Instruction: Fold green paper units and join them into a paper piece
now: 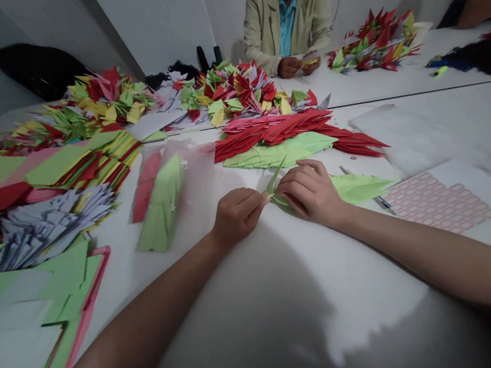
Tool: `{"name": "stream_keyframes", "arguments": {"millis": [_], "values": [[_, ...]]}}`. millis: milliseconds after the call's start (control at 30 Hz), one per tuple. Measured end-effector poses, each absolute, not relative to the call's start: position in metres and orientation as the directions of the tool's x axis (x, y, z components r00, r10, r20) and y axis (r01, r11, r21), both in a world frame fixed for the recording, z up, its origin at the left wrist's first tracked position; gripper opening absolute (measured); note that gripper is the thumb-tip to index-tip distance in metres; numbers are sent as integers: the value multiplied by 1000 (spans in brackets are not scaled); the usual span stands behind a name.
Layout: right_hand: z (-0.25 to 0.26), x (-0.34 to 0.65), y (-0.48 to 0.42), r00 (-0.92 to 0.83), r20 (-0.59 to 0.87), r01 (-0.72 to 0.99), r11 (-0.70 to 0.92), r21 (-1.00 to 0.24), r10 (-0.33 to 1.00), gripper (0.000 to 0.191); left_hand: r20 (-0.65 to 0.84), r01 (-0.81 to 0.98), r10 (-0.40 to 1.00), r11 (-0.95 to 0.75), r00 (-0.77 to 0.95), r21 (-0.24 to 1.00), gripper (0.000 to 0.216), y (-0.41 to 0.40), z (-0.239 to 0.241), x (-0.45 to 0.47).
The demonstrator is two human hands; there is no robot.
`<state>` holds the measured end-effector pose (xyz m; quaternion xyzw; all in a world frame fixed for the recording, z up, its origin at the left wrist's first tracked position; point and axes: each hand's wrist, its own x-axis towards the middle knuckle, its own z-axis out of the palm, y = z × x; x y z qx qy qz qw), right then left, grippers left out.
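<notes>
The person's left grip (240,212) is pinching the near end of a slim green folded paper (277,179) between thumb and forefinger. The right grip (310,190) is curling in from the other side, its fingers bent and meeting the piece near its base; whether they are pressing shut on it cannot be told, because the thumb side is partly hidden. The piece is pointing up and away between the two grips, perhaps so that one side is steadying it while the other is working at its base.

Just beyond the right grip, flat green pieces (360,188) are lying on the white counter (251,324). Ahead, a green fan of pieces (277,150) and a red fan of pieces (292,125) are overlapping side by side, probably sorted by colour and within easy reach. To the left, a translucent bag (199,200) is lying flat beside packed red and green bundles (162,207). To the right, a sheet with red outlines (440,201) is lying beside a pen (385,204).

Farther left, lilac folded strips (57,224) and stacked paper sheets (22,359) are filling the edge. Along the back, spiky mixed-colour heaps (236,91) are standing, seemingly pushed back to leave working room. Across from them, a co-worker in a pale jacket (256,30) is holding something small and yellowish.
</notes>
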<state>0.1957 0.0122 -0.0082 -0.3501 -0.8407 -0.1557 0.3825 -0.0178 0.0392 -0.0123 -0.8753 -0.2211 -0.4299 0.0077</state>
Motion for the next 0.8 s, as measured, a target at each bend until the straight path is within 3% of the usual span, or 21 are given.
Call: {"name": "stream_keyframes", "arguments": {"millis": [300,533,667,800], "values": [[-7,196,12,-437,780,703,711,-13,447,9,736,427,497,-850,459,308,8,49,-15,-20],[-4,192,8,-458,752,718,696,-2,475,35,758,503,415,-854,503,134,2,48,-14,-21],[-5,191,7,-441,742,757,653,6,505,22,749,522,406,-847,524,94,3,46,-16,-21],[-7,192,8,-439,777,745,667,34,451,11,738,513,406,-853,539,95,4,45,-17,-20]]}}
